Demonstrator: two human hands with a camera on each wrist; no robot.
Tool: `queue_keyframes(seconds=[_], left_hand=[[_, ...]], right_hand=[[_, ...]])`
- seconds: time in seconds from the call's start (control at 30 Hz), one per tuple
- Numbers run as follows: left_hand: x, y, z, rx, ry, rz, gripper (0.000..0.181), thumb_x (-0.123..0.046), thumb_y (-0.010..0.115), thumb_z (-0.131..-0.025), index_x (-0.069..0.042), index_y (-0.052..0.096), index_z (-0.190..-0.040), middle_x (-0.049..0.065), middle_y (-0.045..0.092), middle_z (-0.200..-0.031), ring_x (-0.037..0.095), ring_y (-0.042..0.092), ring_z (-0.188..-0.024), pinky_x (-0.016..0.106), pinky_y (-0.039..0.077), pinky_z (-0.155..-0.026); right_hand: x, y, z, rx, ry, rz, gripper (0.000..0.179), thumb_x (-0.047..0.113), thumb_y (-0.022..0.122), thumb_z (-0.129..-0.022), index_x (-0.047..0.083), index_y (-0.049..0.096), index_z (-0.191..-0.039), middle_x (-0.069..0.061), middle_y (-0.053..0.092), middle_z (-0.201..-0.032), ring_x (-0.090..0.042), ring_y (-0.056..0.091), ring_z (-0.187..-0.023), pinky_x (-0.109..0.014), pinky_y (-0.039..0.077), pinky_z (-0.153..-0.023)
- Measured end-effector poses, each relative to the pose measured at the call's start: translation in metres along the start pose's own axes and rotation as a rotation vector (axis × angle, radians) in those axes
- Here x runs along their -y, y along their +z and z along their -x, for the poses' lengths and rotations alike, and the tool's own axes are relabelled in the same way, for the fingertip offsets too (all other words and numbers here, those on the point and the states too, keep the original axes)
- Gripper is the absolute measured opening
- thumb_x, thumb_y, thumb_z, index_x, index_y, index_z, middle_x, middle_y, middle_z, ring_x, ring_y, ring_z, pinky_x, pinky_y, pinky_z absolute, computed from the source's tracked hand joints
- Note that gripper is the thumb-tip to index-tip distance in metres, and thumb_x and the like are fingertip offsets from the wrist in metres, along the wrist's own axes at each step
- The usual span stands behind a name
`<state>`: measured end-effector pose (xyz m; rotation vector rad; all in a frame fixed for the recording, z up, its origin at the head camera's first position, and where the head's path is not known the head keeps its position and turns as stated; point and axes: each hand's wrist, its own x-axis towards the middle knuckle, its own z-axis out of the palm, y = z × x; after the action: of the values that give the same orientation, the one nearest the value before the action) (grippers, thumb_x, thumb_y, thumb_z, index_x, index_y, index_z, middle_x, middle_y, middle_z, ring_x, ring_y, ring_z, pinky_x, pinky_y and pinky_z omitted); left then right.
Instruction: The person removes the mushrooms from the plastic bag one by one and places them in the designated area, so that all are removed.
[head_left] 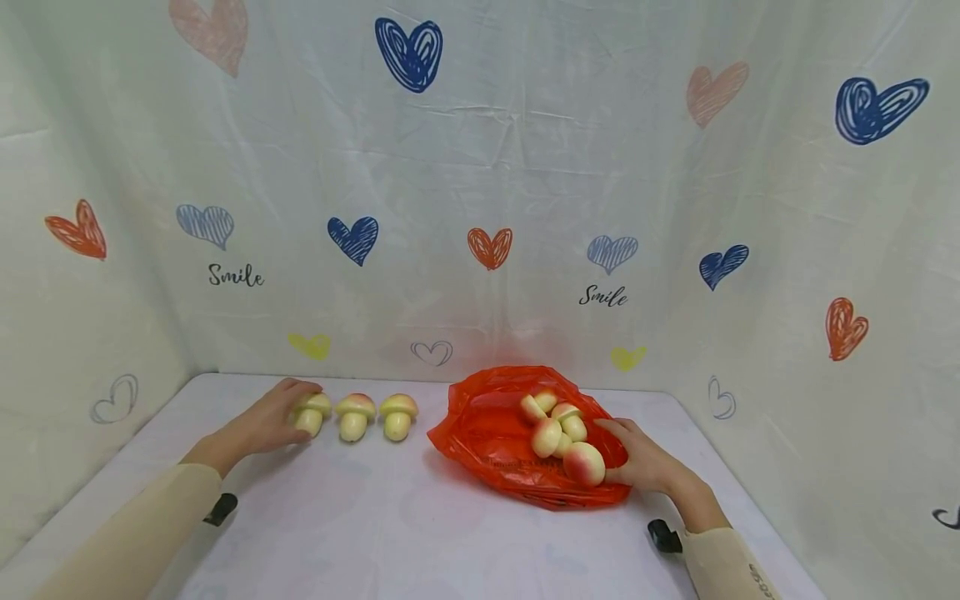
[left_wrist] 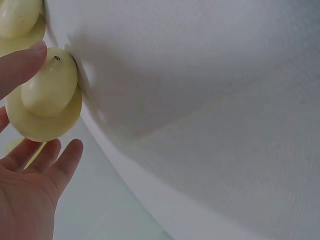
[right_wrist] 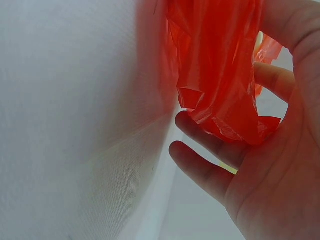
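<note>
Three toy mushrooms stand in a row on the left of the white table. My left hand pinches the leftmost mushroom; in the left wrist view its thumb lies over the stem and its fingers are at the cap. Beside it are the middle mushroom and the right one. My right hand, fingers spread, touches the right edge of an open red plastic bag. Several more mushrooms lie in the bag, the nearest cap close to the right thumb.
A white table carries everything. White curtains printed with hearts rise behind and at both sides. A black device is at the left wrist, another black device at the right.
</note>
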<state>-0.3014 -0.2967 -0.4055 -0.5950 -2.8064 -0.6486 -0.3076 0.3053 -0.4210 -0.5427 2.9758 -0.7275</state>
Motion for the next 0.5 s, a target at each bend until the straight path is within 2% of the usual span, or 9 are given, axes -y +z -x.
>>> queue_keyframes(seconds=[0.5], left_hand=[[0.0014,0.0031,-0.0021,0.003,0.005,0.016,0.066,-0.005,0.080,-0.070,0.002,0.050,-0.129,0.023,0.048,-0.124,0.044,0.045,-0.116,0.060,0.038,-0.094]], right_hand=[[-0.0027,0.0017,-0.0009,0.004,0.013,0.004,0.085,0.041,0.080,-0.070,0.013,0.042,-0.142,-0.019,0.034,-0.141,-0.038,0.041,-0.123,-0.058,0.044,-0.092]])
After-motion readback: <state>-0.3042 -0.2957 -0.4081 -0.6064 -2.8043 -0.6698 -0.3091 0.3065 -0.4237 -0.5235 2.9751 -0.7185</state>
